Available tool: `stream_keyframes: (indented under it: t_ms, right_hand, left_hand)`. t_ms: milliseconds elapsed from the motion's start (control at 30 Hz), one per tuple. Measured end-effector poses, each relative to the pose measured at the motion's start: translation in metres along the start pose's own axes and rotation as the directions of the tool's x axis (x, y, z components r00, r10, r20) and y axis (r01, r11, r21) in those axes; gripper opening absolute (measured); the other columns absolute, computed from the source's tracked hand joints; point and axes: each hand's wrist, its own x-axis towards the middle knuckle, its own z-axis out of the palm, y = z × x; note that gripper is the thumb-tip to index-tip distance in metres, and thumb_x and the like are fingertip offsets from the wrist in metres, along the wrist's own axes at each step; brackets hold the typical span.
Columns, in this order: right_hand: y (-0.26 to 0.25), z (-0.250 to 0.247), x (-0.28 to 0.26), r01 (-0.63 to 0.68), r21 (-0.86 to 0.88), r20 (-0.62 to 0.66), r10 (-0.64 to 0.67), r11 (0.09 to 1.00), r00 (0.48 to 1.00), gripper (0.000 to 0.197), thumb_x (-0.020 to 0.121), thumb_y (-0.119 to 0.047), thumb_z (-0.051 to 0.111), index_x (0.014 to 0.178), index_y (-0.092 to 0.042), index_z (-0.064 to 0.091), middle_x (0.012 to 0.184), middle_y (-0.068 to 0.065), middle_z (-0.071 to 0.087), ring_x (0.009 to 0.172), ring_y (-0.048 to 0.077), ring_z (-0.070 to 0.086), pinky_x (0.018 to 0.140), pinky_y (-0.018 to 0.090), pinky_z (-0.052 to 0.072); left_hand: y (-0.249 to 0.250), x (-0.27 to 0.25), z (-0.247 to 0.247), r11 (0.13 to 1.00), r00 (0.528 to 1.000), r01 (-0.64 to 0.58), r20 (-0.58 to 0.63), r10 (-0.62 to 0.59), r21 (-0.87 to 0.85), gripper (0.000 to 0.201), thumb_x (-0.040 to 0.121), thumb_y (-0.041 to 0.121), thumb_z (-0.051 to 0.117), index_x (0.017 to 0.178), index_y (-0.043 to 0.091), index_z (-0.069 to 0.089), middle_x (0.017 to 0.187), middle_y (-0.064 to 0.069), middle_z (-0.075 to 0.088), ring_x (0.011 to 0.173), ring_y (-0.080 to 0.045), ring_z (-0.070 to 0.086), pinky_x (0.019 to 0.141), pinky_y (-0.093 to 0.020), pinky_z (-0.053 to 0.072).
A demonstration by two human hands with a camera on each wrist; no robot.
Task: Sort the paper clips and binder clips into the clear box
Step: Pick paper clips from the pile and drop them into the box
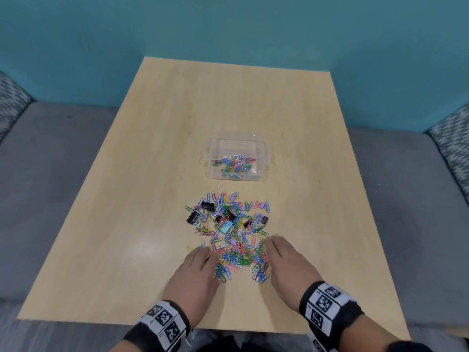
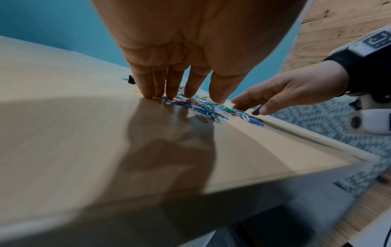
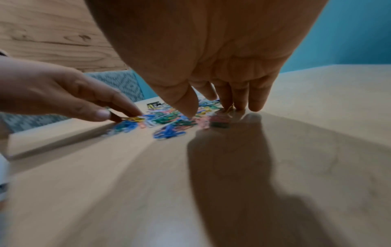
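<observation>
Teal walls (image 1: 228,26) and grey seating (image 1: 58,158) are seen around a light wooden table (image 1: 157,138). On the left, the left hand (image 1: 196,269) is laid fingers straight, tips touching the near pile of coloured paper clips (image 1: 236,247). Black binder clips (image 1: 207,206) are mixed in farther back. Beyond, the clear box (image 1: 237,158) is seen holding some clips. On the right, the right hand (image 1: 286,262) is likewise extended, nothing grasped, flanking the pile.

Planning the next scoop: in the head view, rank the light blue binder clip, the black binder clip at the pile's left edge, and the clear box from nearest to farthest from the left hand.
From the left hand:
1. Light blue binder clip, mid-pile, ahead of the hand.
2. Black binder clip, pile's left edge, farther up.
3. Clear box, beyond the pile.
</observation>
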Motion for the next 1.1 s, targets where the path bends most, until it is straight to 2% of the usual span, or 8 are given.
stream_keyframes:
  t_ms: [100, 167, 267, 367, 533, 733, 867, 1100]
  right_hand:
    - [-0.007, 0.004, -0.016, 0.068, 0.048, -0.061, -0.065, 0.997, 0.996, 0.058, 0.083, -0.014, 0.054, 0.139, -0.008, 0.041, 0.138, 0.013, 0.046, 0.130, 0.031, 0.044, 0.107, 0.036, 0.038]
    - [-0.010, -0.002, -0.022, 0.000, 0.104, -0.115, 0.012, 0.995, 0.993, 0.058, 0.085, -0.018, 0.055, 0.141, -0.012, 0.038, 0.141, 0.008, 0.042, 0.130, 0.027, 0.041, 0.105, 0.031, 0.037]
    - [-0.015, -0.008, -0.025, -0.187, 0.158, -0.032, 0.194, 0.970, 0.980, 0.068, 0.090, -0.035, 0.051, 0.148, -0.020, 0.018, 0.150, 0.001, 0.022, 0.130, 0.024, 0.026, 0.108, 0.029, 0.029]
    - [-0.029, -0.008, -0.017, -0.223, 0.150, 0.019, 0.223, 0.963, 0.975, 0.079, 0.086, -0.045, 0.056, 0.149, -0.024, 0.013, 0.145, -0.002, 0.022, 0.123, 0.023, 0.026, 0.103, 0.029, 0.032]
    - [-0.051, -0.004, 0.013, -0.169, 0.165, -0.001, 0.171, 0.972, 0.985, 0.068, 0.088, -0.030, 0.058, 0.146, -0.023, 0.022, 0.141, 0.002, 0.026, 0.119, 0.025, 0.028, 0.101, 0.031, 0.034]
    - [-0.049, -0.002, 0.033, -0.076, 0.118, -0.011, 0.078, 0.990, 0.997, 0.031, 0.085, -0.012, 0.060, 0.115, -0.017, 0.050, 0.116, 0.005, 0.041, 0.099, 0.027, 0.042, 0.077, 0.038, 0.045]
    - [-0.039, -0.003, 0.036, -0.024, 0.063, 0.012, 0.023, 0.998, 1.000, 0.028, 0.073, 0.000, 0.065, 0.091, -0.016, 0.050, 0.098, 0.005, 0.043, 0.077, 0.022, 0.038, 0.063, 0.034, 0.040]
    - [-0.024, -0.015, 0.038, -0.022, 0.061, 0.046, 0.019, 0.998, 0.999, 0.026, 0.081, 0.006, 0.051, 0.091, -0.018, 0.051, 0.087, -0.001, 0.033, 0.065, 0.021, 0.035, 0.058, 0.030, 0.029]
  left_hand:
    - [0.004, -0.005, -0.001, 1.000, 1.000, -0.009, -0.018, 0.008, -0.007, 0.048, 0.075, 0.042, 0.062, 0.115, 0.017, 0.057, 0.117, -0.005, 0.059, 0.105, -0.024, 0.047, 0.081, -0.038, 0.054]
    - [0.003, -0.009, -0.002, 0.994, 0.996, 0.088, -0.014, -0.089, -0.062, 0.059, 0.069, 0.041, 0.074, 0.120, 0.020, 0.052, 0.118, -0.004, 0.054, 0.100, -0.025, 0.047, 0.078, -0.038, 0.053]
    - [0.004, -0.011, -0.001, 0.977, 0.983, 0.181, -0.004, -0.182, -0.114, 0.067, 0.070, 0.040, 0.075, 0.128, 0.021, 0.047, 0.119, -0.002, 0.049, 0.100, -0.023, 0.043, 0.084, -0.036, 0.048]
    - [0.015, -0.001, 0.001, 0.972, 0.982, 0.186, 0.003, -0.187, -0.140, 0.072, 0.073, 0.036, 0.073, 0.136, 0.020, 0.042, 0.126, -0.003, 0.045, 0.105, -0.023, 0.037, 0.092, -0.035, 0.041]
    - [0.034, 0.021, 0.001, 0.963, 0.981, 0.195, 0.015, -0.196, -0.188, 0.066, 0.081, 0.033, 0.063, 0.140, 0.024, 0.035, 0.133, -0.001, 0.035, 0.112, -0.021, 0.029, 0.097, -0.030, 0.032]
    - [0.030, 0.037, 0.004, 0.982, 0.991, 0.118, -0.038, -0.125, -0.146, 0.040, 0.075, 0.023, 0.074, 0.112, 0.020, 0.059, 0.106, -0.003, 0.048, 0.090, -0.023, 0.043, 0.074, -0.033, 0.045]
    - [0.018, 0.039, 0.004, 0.993, 0.994, 0.082, -0.058, -0.087, -0.089, 0.025, 0.065, 0.015, 0.080, 0.083, 0.020, 0.064, 0.085, 0.002, 0.049, 0.069, -0.019, 0.048, 0.055, -0.028, 0.045]
    - [0.008, 0.040, 0.001, 0.978, 0.991, 0.125, -0.023, -0.130, -0.168, 0.010, 0.077, 0.008, 0.066, 0.073, 0.016, 0.062, 0.082, 0.001, 0.051, 0.068, -0.021, 0.053, 0.054, -0.036, 0.049]
